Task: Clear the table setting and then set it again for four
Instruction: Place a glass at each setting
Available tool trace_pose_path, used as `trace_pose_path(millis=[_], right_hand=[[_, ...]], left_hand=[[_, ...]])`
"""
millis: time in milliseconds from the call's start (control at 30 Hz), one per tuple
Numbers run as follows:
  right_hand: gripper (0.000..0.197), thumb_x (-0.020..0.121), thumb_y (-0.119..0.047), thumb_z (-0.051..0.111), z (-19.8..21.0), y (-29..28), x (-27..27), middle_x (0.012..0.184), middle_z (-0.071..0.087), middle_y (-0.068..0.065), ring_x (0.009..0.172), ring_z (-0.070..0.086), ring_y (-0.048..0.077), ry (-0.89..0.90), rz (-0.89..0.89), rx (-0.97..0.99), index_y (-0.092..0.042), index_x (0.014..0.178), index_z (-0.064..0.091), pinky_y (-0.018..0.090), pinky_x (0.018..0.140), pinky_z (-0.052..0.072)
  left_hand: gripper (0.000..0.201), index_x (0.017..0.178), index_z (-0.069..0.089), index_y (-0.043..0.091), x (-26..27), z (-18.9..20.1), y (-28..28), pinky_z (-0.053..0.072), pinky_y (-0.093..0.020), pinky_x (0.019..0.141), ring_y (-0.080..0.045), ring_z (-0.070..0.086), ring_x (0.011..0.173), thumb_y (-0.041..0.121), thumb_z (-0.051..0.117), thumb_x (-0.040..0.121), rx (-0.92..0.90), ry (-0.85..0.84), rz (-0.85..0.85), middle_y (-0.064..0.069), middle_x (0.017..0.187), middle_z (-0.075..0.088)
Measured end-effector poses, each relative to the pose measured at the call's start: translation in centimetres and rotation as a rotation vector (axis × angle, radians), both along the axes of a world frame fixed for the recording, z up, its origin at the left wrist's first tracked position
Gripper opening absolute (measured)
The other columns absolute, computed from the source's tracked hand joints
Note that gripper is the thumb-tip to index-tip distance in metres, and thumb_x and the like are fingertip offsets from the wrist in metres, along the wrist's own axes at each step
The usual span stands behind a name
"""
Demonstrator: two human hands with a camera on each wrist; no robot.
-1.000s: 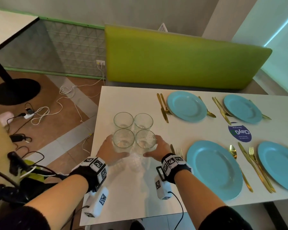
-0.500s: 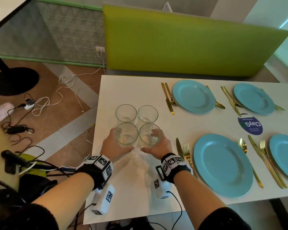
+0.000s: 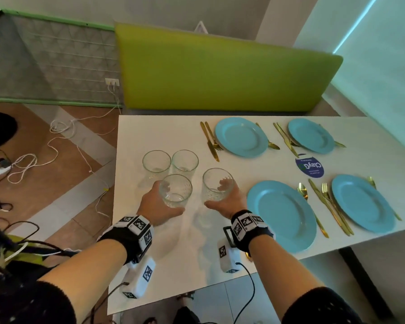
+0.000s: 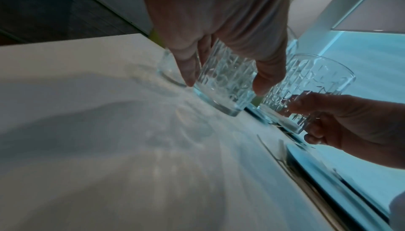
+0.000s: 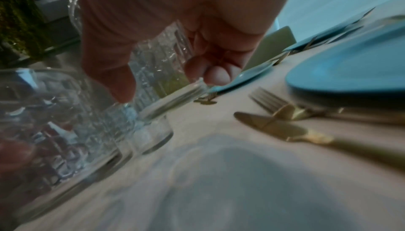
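Four clear patterned glasses stand at the left end of the white table [image 3: 136, 134]. My left hand [image 3: 160, 203] grips the near-left glass [image 3: 175, 192] round its side; in the left wrist view my left hand [image 4: 225, 82] holds this glass [image 4: 221, 98] with its base low over the table. My right hand [image 3: 227, 202] grips the near-right glass [image 3: 218, 184], held off the table and tilted in the right wrist view, where my right hand [image 5: 170, 84] wraps the glass [image 5: 160, 61]. The two rear glasses [image 3: 156, 161] [image 3: 185, 160] stand untouched.
Four blue plates are laid with gold cutlery; the nearest plate [image 3: 283, 216] lies just right of my right hand. A gold knife [image 5: 274, 127] and fork [image 5: 269, 105] lie beside it. A blue sticker [image 3: 309, 167] marks the table. A green bench back [image 3: 220, 73] runs behind.
My right hand has carried its glass to the right, away from the group of glasses. My left hand still grips its glass near the same spot. The head camera tilted.
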State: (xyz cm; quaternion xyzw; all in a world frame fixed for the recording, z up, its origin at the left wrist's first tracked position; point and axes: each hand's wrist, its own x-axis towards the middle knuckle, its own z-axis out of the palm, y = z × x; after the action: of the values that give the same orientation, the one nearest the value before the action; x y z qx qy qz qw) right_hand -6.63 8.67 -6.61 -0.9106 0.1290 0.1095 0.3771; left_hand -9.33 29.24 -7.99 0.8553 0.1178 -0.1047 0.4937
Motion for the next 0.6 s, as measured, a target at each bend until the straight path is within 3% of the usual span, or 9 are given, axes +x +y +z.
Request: trace_pose_path(millis=[100, 233, 400, 533, 600], right_hand=[[0.071, 0.061, -0.029, 0.085, 2.0, -2.4, -0.5, 0.106, 0.055, -0.006, 0.098, 0.051, 0.013, -0.028, -0.077, -0.012, -0.023, 0.122, 0.049, 0.018, 0.084, 0.038], [0.071, 0.063, -0.029, 0.084, 4.0, -6.5, -0.6, 0.120, 0.058, 0.000, 0.112, 0.054, 0.019, -0.042, -0.137, -0.045, -0.020, 0.124, 0.048, 0.020, 0.086, 0.037], [0.068, 0.065, -0.028, 0.083, 5.6, -12.2, 0.4, 0.115, 0.057, 0.001, 0.086, 0.052, 0.011, -0.069, -0.266, -0.043, -0.019, 0.122, 0.048, 0.012, 0.064, 0.038], [0.072, 0.061, -0.030, 0.084, 5.9, -17.6, 2.7, 0.121, 0.059, 0.004, 0.105, 0.055, 0.019, -0.081, -0.361, -0.068, -0.019, 0.124, 0.049, 0.021, 0.082, 0.040], [0.073, 0.061, -0.030, 0.083, 5.9, -20.8, 4.5, 0.122, 0.059, 0.005, 0.109, 0.056, 0.021, -0.071, -0.389, -0.082, -0.019, 0.125, 0.049, 0.023, 0.087, 0.043]], left_hand=[[0.086, 0.133, 0.040, 0.014, 0.8, 1.8, -2.2, 0.041, -0.024, 0.092, -0.023, 0.056, 0.118, 0.026, 0.086, 0.061, 0.013, -0.052, -0.063, -0.005, 0.131, 0.057], [0.088, 0.134, 0.040, 0.014, 2.3, 4.3, -6.1, 0.041, -0.024, 0.092, -0.023, 0.057, 0.117, 0.026, 0.086, 0.060, -0.034, -0.113, -0.137, -0.006, 0.131, 0.057], [0.085, 0.132, 0.041, 0.014, 4.7, 6.2, -11.3, 0.042, -0.023, 0.089, -0.022, 0.057, 0.116, 0.026, 0.086, 0.061, -0.065, -0.176, -0.239, -0.005, 0.130, 0.057], [0.090, 0.135, 0.039, 0.016, 7.4, 6.7, -15.6, 0.045, -0.028, 0.097, -0.021, 0.055, 0.120, 0.026, 0.087, 0.059, -0.084, -0.186, -0.295, -0.005, 0.133, 0.055], [0.090, 0.133, 0.040, 0.016, 9.1, 6.8, -18.1, 0.043, -0.024, 0.094, -0.019, 0.055, 0.119, 0.026, 0.088, 0.058, -0.088, -0.178, -0.300, -0.004, 0.133, 0.055]])
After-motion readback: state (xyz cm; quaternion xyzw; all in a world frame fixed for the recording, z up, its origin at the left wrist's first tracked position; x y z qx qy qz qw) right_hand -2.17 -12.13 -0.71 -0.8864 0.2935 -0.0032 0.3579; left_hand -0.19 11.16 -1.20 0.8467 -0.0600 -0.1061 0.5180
